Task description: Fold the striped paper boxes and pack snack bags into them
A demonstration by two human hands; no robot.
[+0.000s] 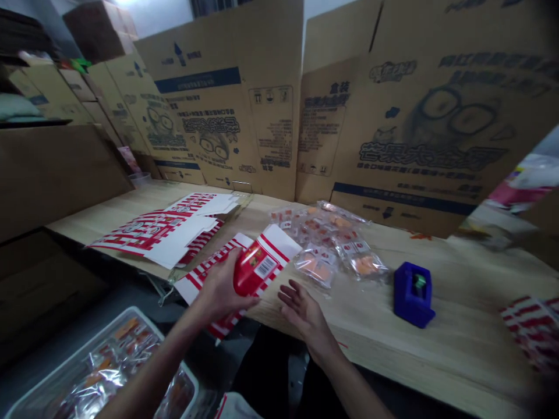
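My left hand [222, 288] grips a red-and-white striped carton [264, 262] with a barcode on its side and a white flap pointing up to the right. Under that hand, another striped carton piece [192, 285] juts over the front edge of the table. My right hand [305, 314] is just right of the carton, apart from it, palm turned inward and fingers spread, holding nothing. Behind the hands lies a pile of clear packets [329, 238] with orange contents. Flat striped carton blanks [166, 230] are stacked to the left.
A blue tape dispenser [413, 297] stands on the wooden table [371, 326], to the right. Another striped item [533, 326] sits at the right edge. Below left is a white-rimmed bin [70, 356] of wrapped packets. Tall cardboard [271, 128] walls off the back.
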